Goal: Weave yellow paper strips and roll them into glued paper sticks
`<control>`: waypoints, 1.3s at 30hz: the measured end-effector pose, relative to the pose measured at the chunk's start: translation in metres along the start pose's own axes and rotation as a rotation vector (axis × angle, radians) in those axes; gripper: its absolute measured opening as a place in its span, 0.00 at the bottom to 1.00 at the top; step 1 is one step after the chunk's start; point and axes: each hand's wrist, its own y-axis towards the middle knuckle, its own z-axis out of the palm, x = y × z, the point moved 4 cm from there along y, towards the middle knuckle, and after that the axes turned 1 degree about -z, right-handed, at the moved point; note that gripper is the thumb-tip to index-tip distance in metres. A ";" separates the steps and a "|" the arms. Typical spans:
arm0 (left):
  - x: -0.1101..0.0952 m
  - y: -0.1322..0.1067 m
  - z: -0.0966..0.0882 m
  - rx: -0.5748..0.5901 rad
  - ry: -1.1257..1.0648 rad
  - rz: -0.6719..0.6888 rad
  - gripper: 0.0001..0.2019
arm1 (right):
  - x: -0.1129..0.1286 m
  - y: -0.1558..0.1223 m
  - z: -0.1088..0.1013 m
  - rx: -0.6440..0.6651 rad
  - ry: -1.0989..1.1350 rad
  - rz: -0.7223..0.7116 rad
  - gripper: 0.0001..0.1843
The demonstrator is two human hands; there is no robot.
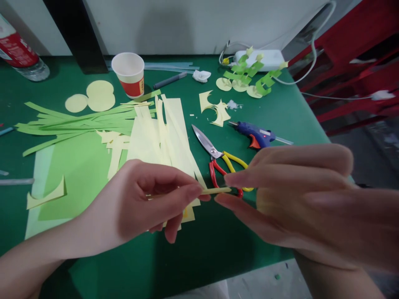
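My left hand (146, 199) pinches a thin pale-yellow paper strip (215, 190) between thumb and fingers, low in the middle of the view. My right hand (299, 195) comes in from the right and grips the strip's other end between thumb and forefinger. Both hands hover just above the green table (202, 245). Behind them lies a fan of cut yellow strips (162, 137). Red-and-yellow-handled scissors (215, 155) lie shut right behind my right fingertips.
A blue glue gun (257, 136) lies right of the scissors. Green strips (77, 122), a green sheet (81, 174), yellow discs (99, 97) and a paper cup (129, 74) fill the left and back. Green paper figures (249, 74) stand before a white power strip (268, 58). A bottle (21, 54) stands far left.
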 end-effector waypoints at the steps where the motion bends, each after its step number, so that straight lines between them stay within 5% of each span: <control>1: 0.001 0.000 0.000 -0.009 0.005 0.007 0.09 | -0.002 -0.001 0.002 -0.037 0.039 0.005 0.04; 7: 0.000 -0.001 -0.002 -0.126 0.185 0.210 0.08 | -0.014 -0.001 0.012 -0.283 0.398 0.135 0.16; 14: -0.008 -0.005 0.002 -0.198 0.568 0.469 0.06 | -0.011 0.005 0.018 -0.315 0.540 0.093 0.20; 18: -0.004 -0.008 0.002 -0.275 0.657 0.599 0.05 | -0.010 0.008 0.018 -0.306 0.521 0.067 0.19; 30: -0.003 -0.009 0.004 -0.239 0.710 0.613 0.05 | -0.007 0.001 0.013 -0.237 0.246 -0.034 0.13; 35: 0.002 -0.010 0.002 -0.294 0.658 0.644 0.07 | -0.040 0.000 0.003 -0.639 0.049 0.120 0.19; 39: 0.002 -0.009 0.000 -0.304 0.621 0.649 0.06 | -0.087 0.006 -0.001 -0.599 -0.065 0.319 0.09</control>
